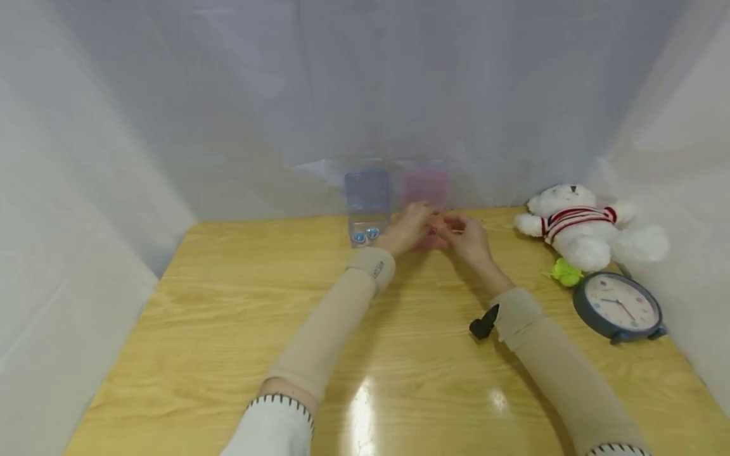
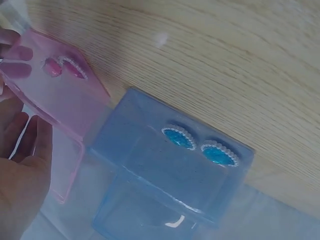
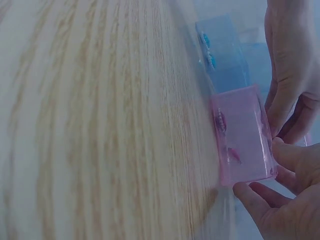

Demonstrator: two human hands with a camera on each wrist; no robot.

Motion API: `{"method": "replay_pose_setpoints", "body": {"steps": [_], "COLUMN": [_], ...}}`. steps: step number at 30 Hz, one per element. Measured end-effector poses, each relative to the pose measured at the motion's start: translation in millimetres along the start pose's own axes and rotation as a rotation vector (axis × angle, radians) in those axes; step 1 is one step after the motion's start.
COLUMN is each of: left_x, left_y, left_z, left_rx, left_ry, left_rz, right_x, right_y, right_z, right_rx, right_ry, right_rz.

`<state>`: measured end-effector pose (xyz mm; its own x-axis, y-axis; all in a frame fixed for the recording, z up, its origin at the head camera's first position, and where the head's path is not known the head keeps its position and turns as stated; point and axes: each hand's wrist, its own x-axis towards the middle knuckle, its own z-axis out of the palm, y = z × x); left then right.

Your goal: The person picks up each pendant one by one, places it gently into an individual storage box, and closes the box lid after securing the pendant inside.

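A clear pink plastic box (image 3: 245,135) with its lid raised holds pink gem pieces (image 3: 221,121) edged in white beads. My right hand (image 1: 470,240) grips this box near one corner, thumb (image 3: 290,155) at the rim and a fingertip by the side wall. At the box's open side is my left hand (image 1: 407,228), its fingers bent close to the rim; I cannot tell whether they pinch anything. Left of it stands a clear blue box (image 2: 150,155), lid also up, with two blue gem pieces (image 2: 178,137) edged in white beads inside.
On the right of the wooden table (image 1: 228,329) lie a white plush bear (image 1: 587,231) in a striped top, a small green item (image 1: 566,272) and a round clock (image 1: 618,304) face up. A pale sheet (image 1: 342,95) hangs behind the boxes.
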<state>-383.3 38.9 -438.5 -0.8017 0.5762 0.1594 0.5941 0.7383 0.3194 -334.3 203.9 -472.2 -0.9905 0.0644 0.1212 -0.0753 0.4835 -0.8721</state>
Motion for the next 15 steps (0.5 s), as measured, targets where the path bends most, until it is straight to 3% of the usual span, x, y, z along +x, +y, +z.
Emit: {"method": "replay_pose_setpoints", "body": {"steps": [4,15], "left_x": [-2.2,-14.8], "left_y": [-5.0,-10.8], "left_z": [-6.6,-15.2], "left_rx": [0.007,-0.114], "left_ry": [0.032,0.104], "left_rz": [-0.016,-0.095], "right_x": [0.4,-1.3], "right_y": [-2.9,-4.4], "right_z": [-0.2,-0.5], "right_rx": [0.018,0.064], "right_ry": [-0.016,-0.046], "right_rz": [0.024,0.042]}}
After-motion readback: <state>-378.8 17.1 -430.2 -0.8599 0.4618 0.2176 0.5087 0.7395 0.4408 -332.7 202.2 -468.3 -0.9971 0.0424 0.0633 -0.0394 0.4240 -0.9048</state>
